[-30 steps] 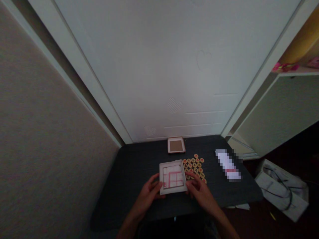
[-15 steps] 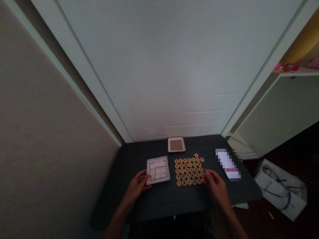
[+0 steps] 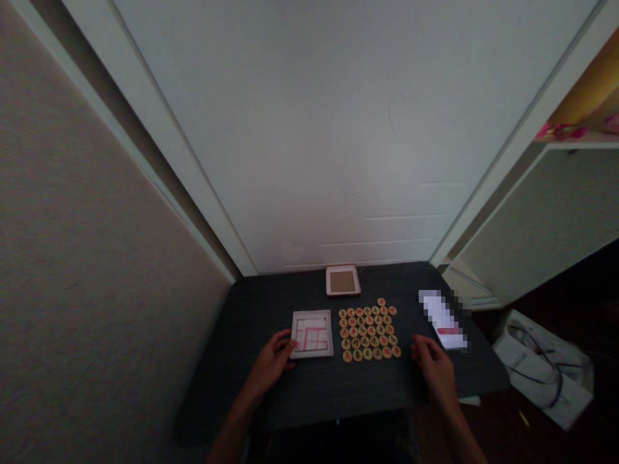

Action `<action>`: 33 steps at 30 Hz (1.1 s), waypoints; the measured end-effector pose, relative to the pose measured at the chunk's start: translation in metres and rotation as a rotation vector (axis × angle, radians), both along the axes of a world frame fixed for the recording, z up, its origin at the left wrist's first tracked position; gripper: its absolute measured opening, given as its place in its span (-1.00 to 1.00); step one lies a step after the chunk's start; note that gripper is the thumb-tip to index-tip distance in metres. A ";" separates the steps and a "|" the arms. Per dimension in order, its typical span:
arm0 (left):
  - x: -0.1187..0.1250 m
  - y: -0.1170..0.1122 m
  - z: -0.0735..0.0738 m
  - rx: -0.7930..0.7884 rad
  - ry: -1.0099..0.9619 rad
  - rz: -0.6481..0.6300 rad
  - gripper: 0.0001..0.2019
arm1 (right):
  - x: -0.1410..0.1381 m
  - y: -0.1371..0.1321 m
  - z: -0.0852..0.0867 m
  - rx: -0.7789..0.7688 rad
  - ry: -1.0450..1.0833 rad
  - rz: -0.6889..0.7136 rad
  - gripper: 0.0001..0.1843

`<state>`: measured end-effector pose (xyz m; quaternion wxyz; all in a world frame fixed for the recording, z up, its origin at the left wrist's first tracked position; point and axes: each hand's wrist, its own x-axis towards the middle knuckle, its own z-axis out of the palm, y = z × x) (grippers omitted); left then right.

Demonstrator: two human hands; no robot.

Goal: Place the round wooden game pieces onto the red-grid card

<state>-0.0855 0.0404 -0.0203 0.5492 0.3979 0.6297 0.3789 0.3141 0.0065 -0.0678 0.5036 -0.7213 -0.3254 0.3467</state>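
Observation:
My left hand [image 3: 275, 358] grips the near left corner of a shallow white square box [image 3: 331, 335], thumb over the rim. A sheet with pink and dark lines [image 3: 316, 336] lies inside the box. Right of it, round wooden Chinese chess pieces [image 3: 369, 331] with red or black characters stand in rows on the table. Two pieces sit slightly out of line at the upper right. My right hand [image 3: 434, 364] is just right of the pieces, apart from them, with its fingers curled together. Whether anything is between those fingertips is hidden.
A second shallow box [image 3: 342, 282] with a brown inside stands at the back of the dark table [image 3: 232, 361], against the white panel. A blurred-out phone-like thing [image 3: 442, 320] lies at the right. A white bag [image 3: 546, 370] is on the floor.
My right hand has moved right, away from the bottom right chess piece, which now shows fully. My left hand has shifted the box slightly right and turned it straighter.

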 end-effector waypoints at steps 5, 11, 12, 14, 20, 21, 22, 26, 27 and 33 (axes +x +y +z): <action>-0.007 -0.002 -0.007 0.164 0.289 -0.079 -0.47 | 0.002 0.001 -0.004 -0.014 -0.045 0.002 -0.38; -0.009 -0.006 -0.013 0.371 0.697 -0.148 -0.33 | -0.003 0.001 0.001 -0.029 -0.127 0.058 -0.44; -0.008 -0.006 -0.015 0.427 0.736 -0.176 -0.29 | -0.003 0.001 0.002 -0.022 -0.140 0.075 -0.45; -0.007 -0.007 -0.021 0.513 0.783 -0.228 -0.17 | -0.005 0.000 0.003 0.001 -0.165 0.104 -0.46; -0.004 -0.007 -0.035 0.603 0.833 -0.304 0.03 | -0.010 -0.002 0.002 0.099 -0.213 0.152 -0.51; -0.004 -0.007 -0.037 0.607 0.851 -0.308 0.04 | -0.010 -0.002 0.002 0.103 -0.225 0.157 -0.51; -0.004 -0.007 -0.038 0.606 0.870 -0.304 0.05 | -0.011 -0.003 0.002 0.105 -0.237 0.161 -0.52; -0.002 -0.009 -0.042 0.589 0.921 -0.277 0.03 | -0.010 -0.002 0.002 0.109 -0.275 0.183 -0.54; -0.002 -0.009 -0.043 0.591 0.927 -0.272 0.02 | -0.010 -0.002 0.002 0.109 -0.284 0.191 -0.54; -0.001 -0.008 -0.044 0.628 0.949 -0.289 -0.04 | -0.005 0.004 0.001 0.114 -0.305 0.238 -0.55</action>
